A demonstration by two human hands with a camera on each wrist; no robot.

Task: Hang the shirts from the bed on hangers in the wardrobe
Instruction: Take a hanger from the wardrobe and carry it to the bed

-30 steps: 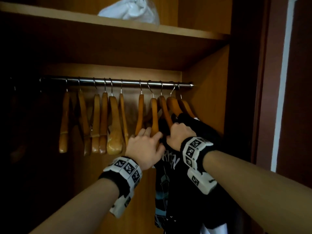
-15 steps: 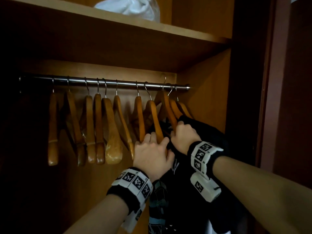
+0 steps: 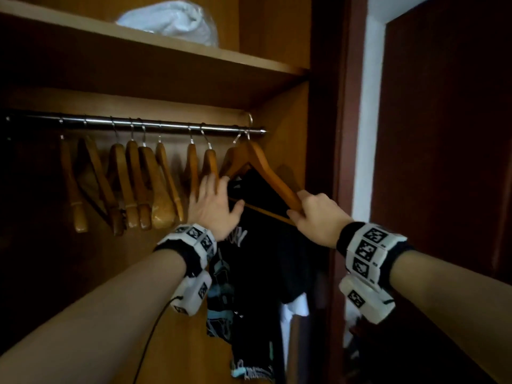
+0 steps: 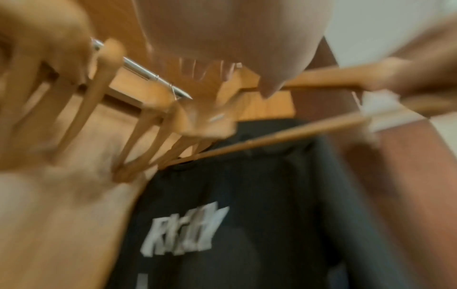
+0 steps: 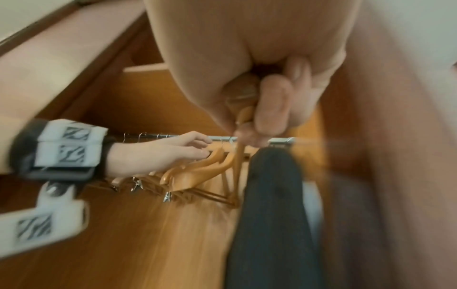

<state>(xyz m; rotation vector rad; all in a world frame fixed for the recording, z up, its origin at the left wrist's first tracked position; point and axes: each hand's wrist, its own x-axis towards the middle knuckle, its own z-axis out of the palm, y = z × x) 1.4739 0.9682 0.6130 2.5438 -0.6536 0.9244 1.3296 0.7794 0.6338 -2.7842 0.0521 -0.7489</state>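
Note:
A wooden hanger (image 3: pixel 266 167) sits with its hook at the right end of the steel rail (image 3: pixel 155 124), turned broadside to me. My right hand (image 3: pixel 313 214) grips its near right end, fingers curled round the wood (image 5: pixel 241 125). A black printed shirt (image 3: pixel 257 273) hangs below and behind it, its white lettering plain in the left wrist view (image 4: pixel 183 232). My left hand (image 3: pixel 212 206) is open, fingers straight, and lies against the neighbouring hangers and the shirt's left edge. Several bare wooden hangers (image 3: pixel 133 184) hang further left.
A shelf (image 3: pixel 194 51) above the rail carries a white wrapped bundle (image 3: pixel 171 20). The wardrobe's side wall (image 3: pixel 285 128) and dark door frame (image 3: pixel 340 162) stand close on the right. A white garment (image 3: pixel 293 309) shows low behind the black shirt.
My right hand has moved right and pulled the hanger's end out, so the hanger now faces me. My left hand has opened and risen against the other hangers.

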